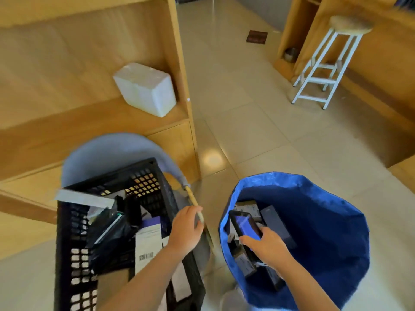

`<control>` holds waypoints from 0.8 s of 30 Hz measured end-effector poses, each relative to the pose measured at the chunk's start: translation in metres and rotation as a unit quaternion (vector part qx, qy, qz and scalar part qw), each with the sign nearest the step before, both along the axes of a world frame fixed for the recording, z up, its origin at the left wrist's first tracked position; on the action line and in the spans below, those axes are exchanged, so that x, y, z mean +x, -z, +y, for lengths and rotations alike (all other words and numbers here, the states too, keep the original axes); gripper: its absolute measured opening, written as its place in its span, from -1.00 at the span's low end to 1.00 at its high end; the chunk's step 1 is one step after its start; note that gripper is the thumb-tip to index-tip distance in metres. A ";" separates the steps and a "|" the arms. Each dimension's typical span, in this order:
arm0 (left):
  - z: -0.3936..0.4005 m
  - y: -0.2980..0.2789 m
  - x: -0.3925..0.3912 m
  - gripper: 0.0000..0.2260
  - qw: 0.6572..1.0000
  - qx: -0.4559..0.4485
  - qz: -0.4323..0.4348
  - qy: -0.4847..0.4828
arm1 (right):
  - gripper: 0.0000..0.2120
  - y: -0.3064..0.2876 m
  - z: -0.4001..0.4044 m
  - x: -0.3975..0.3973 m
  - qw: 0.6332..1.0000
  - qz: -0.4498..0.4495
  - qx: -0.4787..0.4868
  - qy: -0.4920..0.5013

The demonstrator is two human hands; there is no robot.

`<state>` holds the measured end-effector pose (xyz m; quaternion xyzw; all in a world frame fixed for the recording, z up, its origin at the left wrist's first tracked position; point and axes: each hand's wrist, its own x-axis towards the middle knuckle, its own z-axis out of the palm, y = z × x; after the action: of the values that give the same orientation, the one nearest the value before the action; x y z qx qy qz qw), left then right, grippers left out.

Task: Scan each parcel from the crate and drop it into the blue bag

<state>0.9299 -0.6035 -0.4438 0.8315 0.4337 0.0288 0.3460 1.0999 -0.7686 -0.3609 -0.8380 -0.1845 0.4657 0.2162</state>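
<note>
While the right hand [266,245] grasps a dark phone [246,225] with a lit blue screen over the mouth of the blue bag [325,221], the left hand [186,230] hangs above the right edge of the black crate [67,232]; its fingers bend down, and I cannot tell if they hold something. In the bag lie several dark parcels [276,223], partly hidden under the phone and the right hand. The crate holds more parcels: a white box with a barcode label [148,245], a black plastic pouch [110,239] and a grey flat envelope [83,198] resting on the far rim. The crate sits on a light blue chair [105,151]. Farther away, a white foam box [146,88] stands on a wooden shelf [89,117]. Beyond, on the tiled floor [242,108], stands a white stool [325,63].
</note>
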 end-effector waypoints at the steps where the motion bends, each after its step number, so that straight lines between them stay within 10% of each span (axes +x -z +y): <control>1: 0.003 0.000 -0.019 -0.67 1.000 0.001 -0.010 -0.014 | -0.55 -0.003 0.006 -0.014 1.000 -0.002 0.000 -0.003; 14: 0.079 0.023 -0.242 -0.48 0.992 -0.023 0.100 -0.077 | -0.64 -0.007 0.090 -0.191 0.999 0.015 0.012 -0.032; 24: 0.114 0.053 -0.265 -0.28 0.982 -0.100 0.150 -0.049 | -0.58 0.002 0.113 -0.234 0.997 -0.014 -0.014 -0.071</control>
<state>0.6649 -0.4897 -0.4968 0.7654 0.5213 -0.1226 0.3570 0.8663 -0.6559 -0.3626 -0.8321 -0.2396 0.4709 0.1685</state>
